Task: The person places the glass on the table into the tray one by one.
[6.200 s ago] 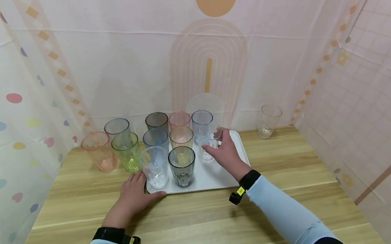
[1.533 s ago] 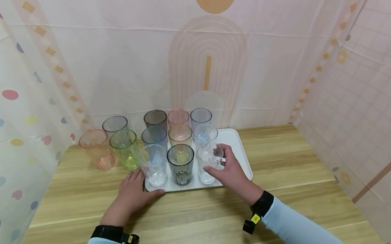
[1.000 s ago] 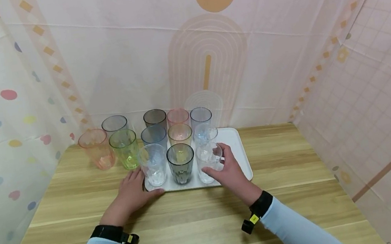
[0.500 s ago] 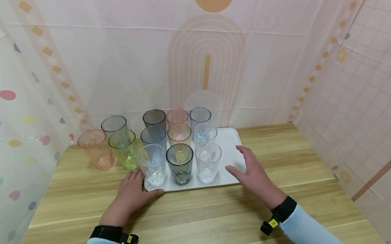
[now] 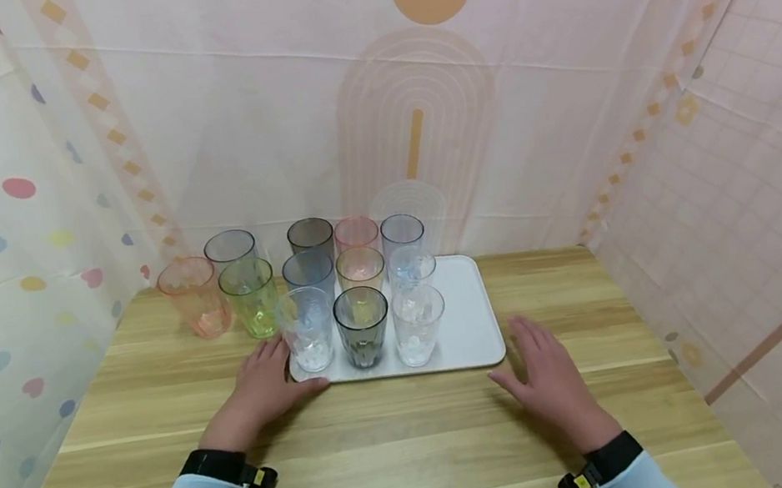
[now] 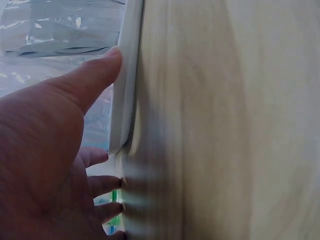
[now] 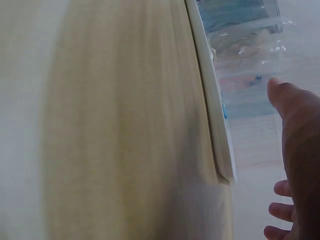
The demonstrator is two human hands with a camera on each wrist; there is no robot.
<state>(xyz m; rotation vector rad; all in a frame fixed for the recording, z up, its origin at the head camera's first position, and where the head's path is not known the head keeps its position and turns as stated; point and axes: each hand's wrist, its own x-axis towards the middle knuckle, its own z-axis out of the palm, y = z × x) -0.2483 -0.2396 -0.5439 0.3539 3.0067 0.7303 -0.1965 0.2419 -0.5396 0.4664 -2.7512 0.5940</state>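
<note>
A white tray (image 5: 467, 313) lies on the wooden table, bearing several tumblers in three columns. At its front stand a clear tumbler (image 5: 309, 332), a dark grey tumbler (image 5: 363, 328) and another clear tumbler (image 5: 420, 326), all upright. My left hand (image 5: 266, 387) rests at the front left corner, thumb (image 6: 102, 67) touching the rim and the other fingers spread along the side. Just off the front right corner, my right hand (image 5: 551, 380) is held with thumb and fingers apart, holding nothing. The right wrist view shows its thumb (image 7: 282, 95) over the tray corner.
Left of the tray stand an orange tumbler (image 5: 196, 298), a green tumbler (image 5: 251, 299) and a greyish tumbler (image 5: 231, 251). Behind the table hangs a patterned curtain (image 5: 253, 130), with more cloth along both sides.
The clear tumbler once at the back right of the table now stands at the tray's front. My right hand let go of it and moved right, off the tray. The left hand stayed put.
</note>
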